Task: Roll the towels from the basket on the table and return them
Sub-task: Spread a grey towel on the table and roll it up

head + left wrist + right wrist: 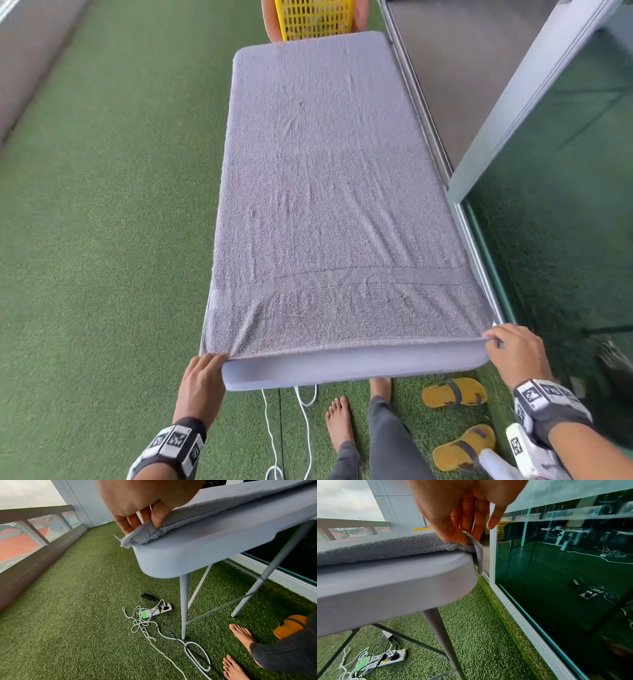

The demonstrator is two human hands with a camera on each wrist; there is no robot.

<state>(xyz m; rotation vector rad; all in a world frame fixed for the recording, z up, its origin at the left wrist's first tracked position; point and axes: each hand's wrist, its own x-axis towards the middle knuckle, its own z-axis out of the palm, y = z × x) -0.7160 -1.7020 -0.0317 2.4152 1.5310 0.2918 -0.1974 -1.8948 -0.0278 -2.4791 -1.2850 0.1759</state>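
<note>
- Head view shows you the grey towel (329,192) spread flat along the whole desk (359,368), its near hem lying right at the near edge.
- Your left hand (200,380) is at the near-left corner. In the left wrist view the thumb presses down on top of the hem while the other fingers (132,522) curl under it, so that corner is pinched and sticks out a little past the desk rim.
- Your right hand (513,353) is at the near-right corner. In the right wrist view the thumb and one finger pinch the corner, a small flap hangs over the desk rim, and the remaining fingers (494,516) are held loosely straight, off the cloth.
- The yellow basket (313,19) stands just beyond the far end of the desk, only partly in frame; you cannot tell what is in it.
- Step in hand, as it looks: the towel is laid out and squared, both near corners gripped, and no roll has been started.
- The next move probably calls for turning the near hem over onto itself with both hands evenly, then rolling away from you toward the basket.
- Keep both ends level, or the roll is likely to cone to one side.
- Mind the flap hanging on the right; tuck it in as you fold, since it may drag on the rim.
- A few creases run through the middle of the cloth; they look shallow enough to roll over.
</note>
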